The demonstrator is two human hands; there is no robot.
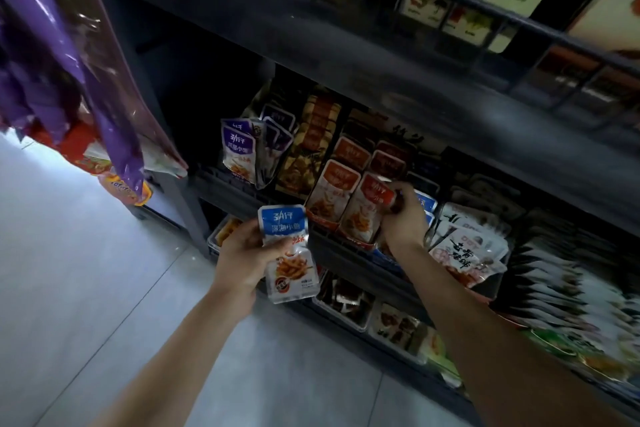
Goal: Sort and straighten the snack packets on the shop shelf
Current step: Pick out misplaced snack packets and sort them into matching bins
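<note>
My left hand [242, 258] grips a blue-topped snack packet [289, 255] in front of the shelf, below the middle row. My right hand [403, 215] pinches the upper right corner of a red-topped packet [369, 210] that stands at the front of its row on the dark shelf [263, 196]. An orange-topped packet [332, 189] stands just left of it. Purple-topped packets [240, 152] lean further left. Blue packets [426, 203] peek out behind my right hand.
White packets with black lettering [469, 253] fill the tray to the right. Clear boxes of dark snacks [346, 298] sit on the lower shelf. Purple bags [69, 73] hang at the upper left. Grey tiled floor [86, 270] lies to the left.
</note>
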